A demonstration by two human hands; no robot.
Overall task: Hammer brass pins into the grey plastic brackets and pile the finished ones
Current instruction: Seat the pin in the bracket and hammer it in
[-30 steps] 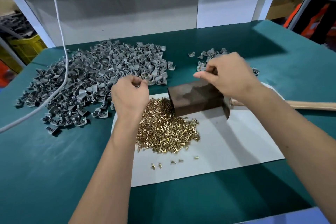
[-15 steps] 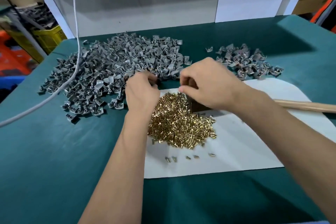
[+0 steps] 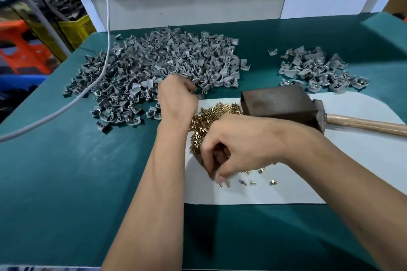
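Observation:
A big heap of grey plastic brackets (image 3: 154,66) covers the far left of the green table. My left hand (image 3: 176,99) is at the heap's near edge, fingers curled round a bracket. Brass pins (image 3: 211,114) lie heaped on a white sheet (image 3: 330,171), with a few loose pins (image 3: 253,182) in front. My right hand (image 3: 237,145) hovers over the pins, its thumb and fingertips pinching a pin at the heap's front edge. A smaller pile of brackets (image 3: 312,70), some showing brass, lies at the far right.
A dark steel block (image 3: 277,101) stands on the sheet behind the pins, with a wooden-handled hammer (image 3: 363,124) lying to its right. A white cable (image 3: 103,68) hangs down across the big heap. A grey back panel closes the far edge. Yellow and orange crates (image 3: 74,28) stand off the table's left side.
My right hand has left the steel block and dropped to the front of the brass pins. My left hand has stayed at the edge of the bracket heap. The view has shifted left.

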